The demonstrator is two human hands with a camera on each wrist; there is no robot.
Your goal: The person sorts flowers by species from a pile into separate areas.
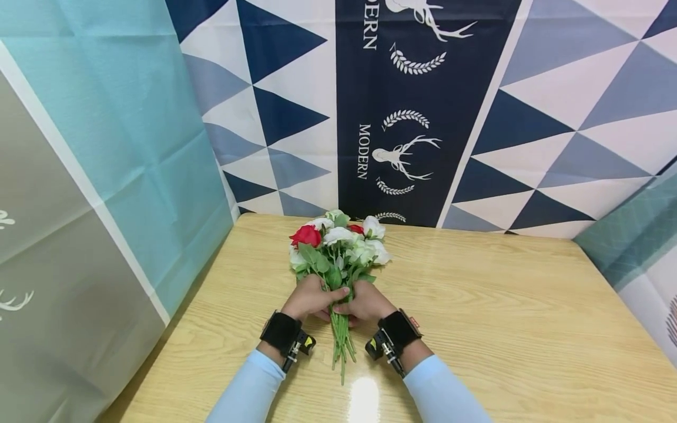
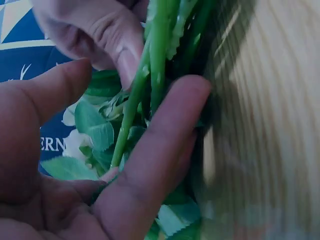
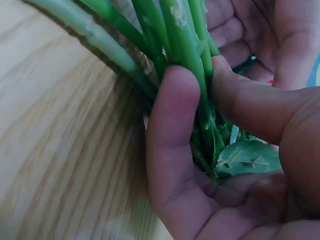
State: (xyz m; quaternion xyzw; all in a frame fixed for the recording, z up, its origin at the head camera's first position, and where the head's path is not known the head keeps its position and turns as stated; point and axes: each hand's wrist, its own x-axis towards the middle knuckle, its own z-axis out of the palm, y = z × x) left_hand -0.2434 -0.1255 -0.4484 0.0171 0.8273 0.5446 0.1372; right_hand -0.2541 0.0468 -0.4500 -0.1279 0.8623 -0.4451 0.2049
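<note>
Right hand pinches flower stems, left hand extends fingers alongside, in apparent bunching that next needs an even grip.

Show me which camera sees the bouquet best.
The head view, because it frames the bouquet from blooms to stem ends. The left wrist view gives only cropped stems, leaves and pale petals; the right wrist view, mostly stems and a leaf.

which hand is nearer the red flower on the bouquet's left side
Left. In the head view, the left hand is almost directly below the red flower, at the stems; the right hand, holding the stems, is farther off, below and to the flower's right.
</note>
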